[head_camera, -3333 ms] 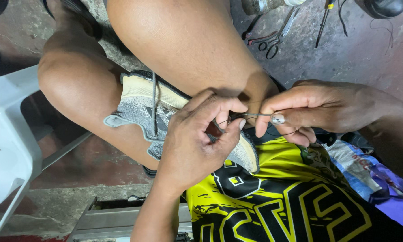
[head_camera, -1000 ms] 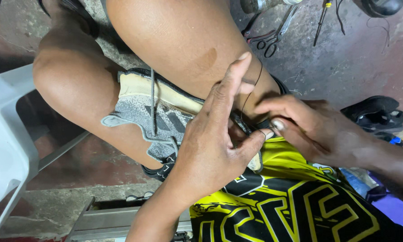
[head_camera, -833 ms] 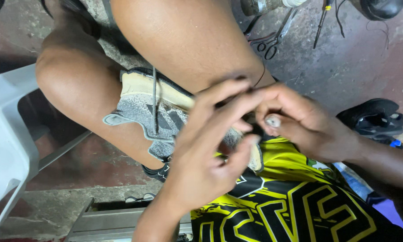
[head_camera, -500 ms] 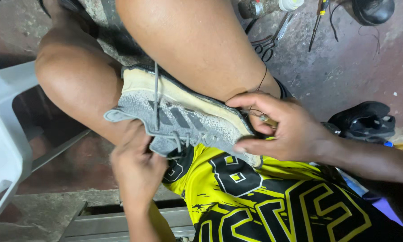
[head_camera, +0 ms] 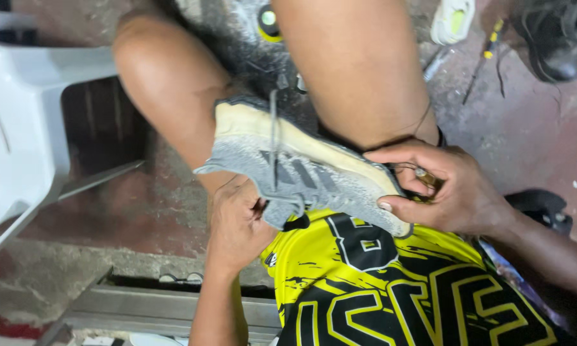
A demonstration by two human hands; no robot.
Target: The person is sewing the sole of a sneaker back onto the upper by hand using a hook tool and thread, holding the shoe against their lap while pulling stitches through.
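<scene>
A grey knit sneaker (head_camera: 301, 170) with a cream sole lies on its side between my knees, sole edge facing up. My left hand (head_camera: 237, 224) is tucked under the shoe near its opening, fingers hidden inside or beneath it. My right hand (head_camera: 439, 189) grips the shoe's end, thumb pressed on the grey upper, and pinches a small metal tool (head_camera: 426, 176) with dark thread looping from it. A dark cord (head_camera: 274, 144) runs across the sole and upper.
A white plastic chair (head_camera: 25, 128) stands at the left. On the reddish concrete floor at top right lie a screwdriver (head_camera: 484, 54), a white-and-yellow item (head_camera: 453, 19) and a black shoe (head_camera: 558, 38). A metal rail (head_camera: 154, 311) runs below. A black sandal (head_camera: 542, 208) sits at the right.
My left hand left the stitching spot and dropped under the shoe's opening. The shoe turned so its sole edge faces up. My right hand now clamps the shoe's end.
</scene>
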